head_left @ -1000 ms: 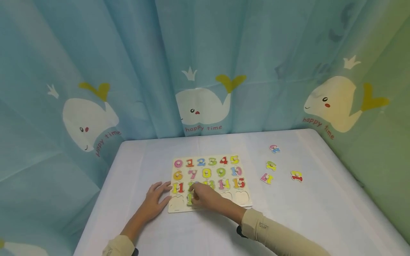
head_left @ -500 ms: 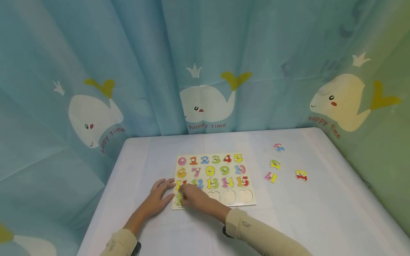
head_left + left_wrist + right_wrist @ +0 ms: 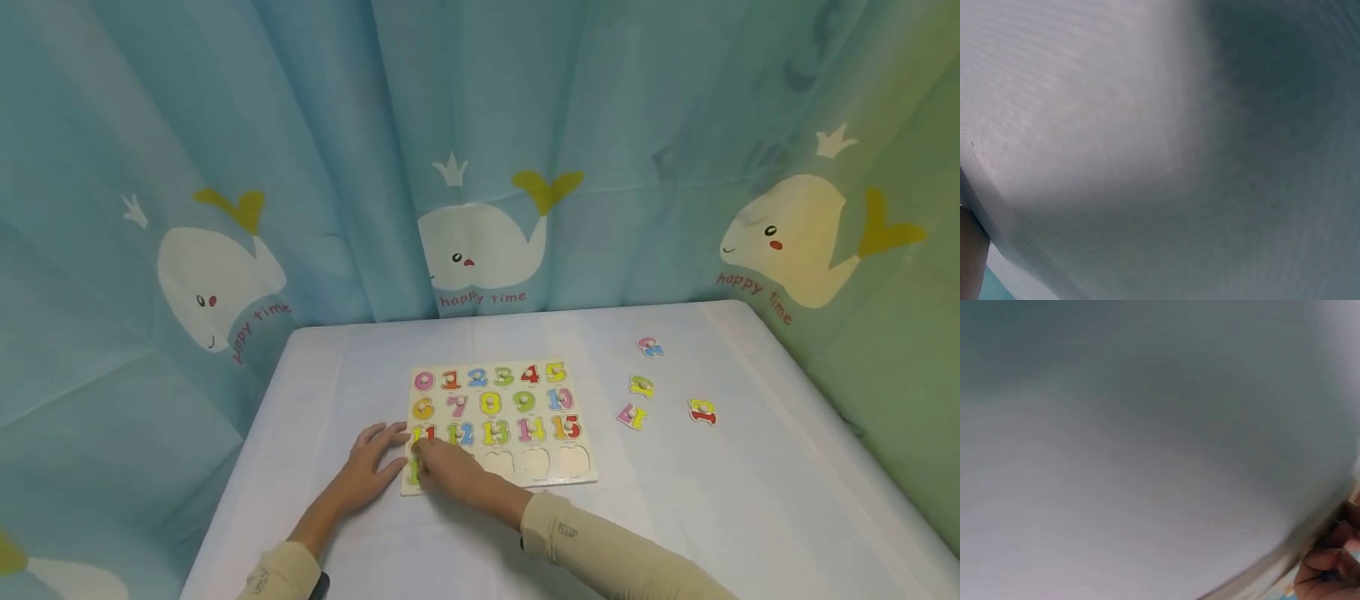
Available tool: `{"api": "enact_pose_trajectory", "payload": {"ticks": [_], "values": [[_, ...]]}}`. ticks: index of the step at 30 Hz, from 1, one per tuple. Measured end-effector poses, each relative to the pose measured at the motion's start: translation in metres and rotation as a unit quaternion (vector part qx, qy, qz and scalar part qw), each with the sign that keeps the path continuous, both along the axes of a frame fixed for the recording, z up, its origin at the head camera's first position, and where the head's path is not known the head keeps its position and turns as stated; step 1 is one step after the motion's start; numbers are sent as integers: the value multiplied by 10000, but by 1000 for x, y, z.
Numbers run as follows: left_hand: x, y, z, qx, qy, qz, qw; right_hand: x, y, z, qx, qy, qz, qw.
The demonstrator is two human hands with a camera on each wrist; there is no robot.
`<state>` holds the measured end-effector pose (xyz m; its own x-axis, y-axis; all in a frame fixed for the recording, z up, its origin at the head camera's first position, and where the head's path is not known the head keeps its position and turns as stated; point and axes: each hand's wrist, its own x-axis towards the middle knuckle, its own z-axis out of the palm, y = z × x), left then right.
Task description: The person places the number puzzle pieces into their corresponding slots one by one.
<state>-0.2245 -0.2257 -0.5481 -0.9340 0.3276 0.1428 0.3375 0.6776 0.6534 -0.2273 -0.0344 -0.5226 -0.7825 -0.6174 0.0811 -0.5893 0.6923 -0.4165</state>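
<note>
A wooden number puzzle board (image 3: 525, 481) lies on the table, its upper three rows filled with knobbed number pieces. My right hand (image 3: 453, 473) is over the lower left corner, finger and thumb pinching a green number piece (image 3: 412, 472) at the first recess of the bottom row. The hand covers most of that piece, so I cannot tell whether it sits flush. My left hand (image 3: 367, 467) rests on the table with fingers spread, its fingertips at the board's left edge. In the right wrist view, curled fingers (image 3: 1329, 569) show at the lower right corner; the left wrist view is mostly blurred cloth.
Right of the board lie several loose number pieces: a pink-and-blue one (image 3: 650, 347), a yellow-green one (image 3: 641, 385), a pink-and-yellow one (image 3: 632, 416) and a red-and-yellow one (image 3: 702, 411). Bare recesses (image 3: 573, 459) show along the bottom row. A whale-print curtain (image 3: 330, 208) hangs behind the table.
My right hand has moved left along the bottom row with the green number piece, from the second recess to the first. The left hand stays by the board's edge.
</note>
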Motion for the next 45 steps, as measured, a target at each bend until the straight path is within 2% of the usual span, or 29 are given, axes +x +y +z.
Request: {"api": "enact_pose_trajectory", "payload": {"ticks": [3, 4, 6, 10, 14, 20, 27, 33, 37, 45], "values": [[0, -1, -1, -40, 17, 39, 10000, 3, 4, -2, 141, 265, 158, 9994], [0, -1, -2, -52, 25, 59, 10000, 4, 6, -3, 109, 215, 199, 9995], [-1, 0, -2, -42, -14, 88, 10000, 3, 11, -3, -34, 9, 224, 9997], [0, 1, -3, -51, -68, 70, 9999, -3, 28, -4, -501, -804, -3, 9955], [1, 3, -4, -91, -31, 180, 9998, -14, 53, -3, -876, -964, -369, 9908], [0, 4, -4, -98, -110, 229, 9996, -34, 108, 6, -1271, -817, -1102, 9823], [1, 2, -6, -54, -53, 268, 9996, -48, 174, 5, -1262, -378, -2042, 9700], [2, 2, -7, -84, -114, 329, 9994, -48, 223, -5, -729, 230, -2480, 9658], [1, 4, -5, -51, -40, 274, 9996, -47, 256, -7, -542, 610, -2815, 9561], [2, 3, -5, -81, -43, 297, 9995, -47, 322, 5, -669, 720, -3225, 9414]]}}
